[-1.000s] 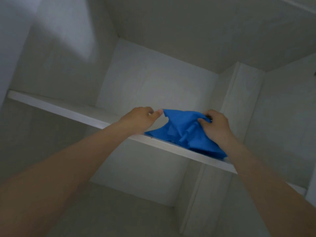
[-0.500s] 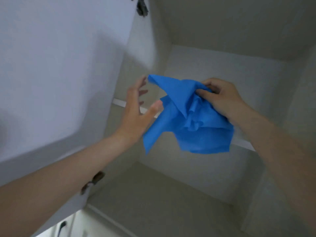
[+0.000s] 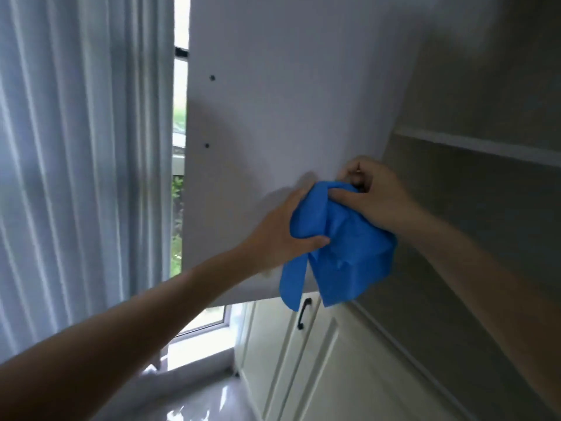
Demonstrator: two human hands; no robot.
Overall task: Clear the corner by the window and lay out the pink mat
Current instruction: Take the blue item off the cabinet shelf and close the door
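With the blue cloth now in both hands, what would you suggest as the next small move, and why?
Probably lower the blue cloth clear of the open cupboard door. The left hand and right hand both grip it bunched, its ends hang loose, and it sits right in front of the door. No pink mat is in view.

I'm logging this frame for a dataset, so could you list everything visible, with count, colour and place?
blue cloth: one, bright blue, crumpled, held up in front of the open cupboard door
open cupboard door: one, white, centre, swung out toward the window
cupboard shelf: one, pale, upper right inside the cupboard
lower cabinet doors: cream panels, below, one with a dark handle
curtain: one, pale blue-white, left
window: one, greenery outside, seen between curtain and door
floor: glossy pale, bottom centre
left hand: one, grips the cloth from the left
right hand: one, grips the cloth's top
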